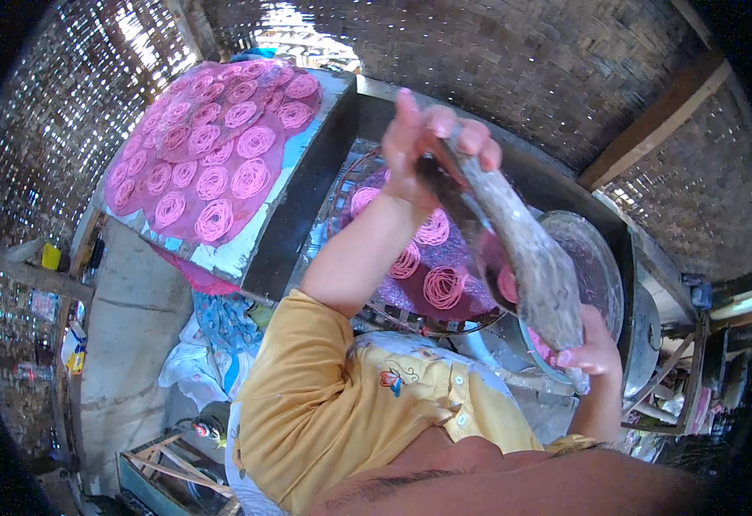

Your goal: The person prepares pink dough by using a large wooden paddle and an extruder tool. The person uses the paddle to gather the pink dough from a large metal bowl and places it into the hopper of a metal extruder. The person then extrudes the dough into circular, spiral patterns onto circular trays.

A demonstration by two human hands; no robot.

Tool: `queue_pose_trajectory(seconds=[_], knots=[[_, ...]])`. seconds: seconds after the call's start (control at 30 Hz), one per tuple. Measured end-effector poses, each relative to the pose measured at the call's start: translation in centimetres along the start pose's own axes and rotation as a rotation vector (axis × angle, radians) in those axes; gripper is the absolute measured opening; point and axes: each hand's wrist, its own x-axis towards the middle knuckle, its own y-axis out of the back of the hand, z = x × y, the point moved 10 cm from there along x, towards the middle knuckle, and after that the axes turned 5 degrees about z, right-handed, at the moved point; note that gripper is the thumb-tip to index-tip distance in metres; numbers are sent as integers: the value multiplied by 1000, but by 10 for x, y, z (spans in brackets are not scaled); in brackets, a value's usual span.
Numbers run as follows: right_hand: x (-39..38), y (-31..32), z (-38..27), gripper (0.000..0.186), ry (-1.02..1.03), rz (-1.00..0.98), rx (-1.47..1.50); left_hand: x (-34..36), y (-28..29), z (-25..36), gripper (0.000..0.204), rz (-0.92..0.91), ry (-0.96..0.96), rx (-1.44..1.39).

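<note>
Both my hands hold a long, worn, grey-white wooden press [535, 249], tilted from upper left down to lower right. My left hand [415, 150] is closed round its upper end, fingers over the top. My right hand [595, 348] is closed on its lower end. Beneath it lies a round rack with a purple-pink cloth [402, 301], bearing several coils of pink strands [443, 286]. The press hides part of these. Beside my right hand, a bowl [535, 344] with something pink in it shows only partly.
At the left, many pink coils lie on a round pink cloth [243, 202] on a pale ledge. A dark raised rim [298, 202] runs between ledge and rack. A large round metal pan [600, 258] stands at the right. Woven walls and a slanting wooden post [660, 125] enclose the place.
</note>
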Motion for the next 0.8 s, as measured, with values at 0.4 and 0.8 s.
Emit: queue_pose_trajectory(seconds=[0.4,0.8], knots=[[-22,0,30,76,-47,-75,49,-23,10,-37,54,-30,67,-110],[-13,7,40,73,-11,10,232,-154,183,-128,54,598,947,908]])
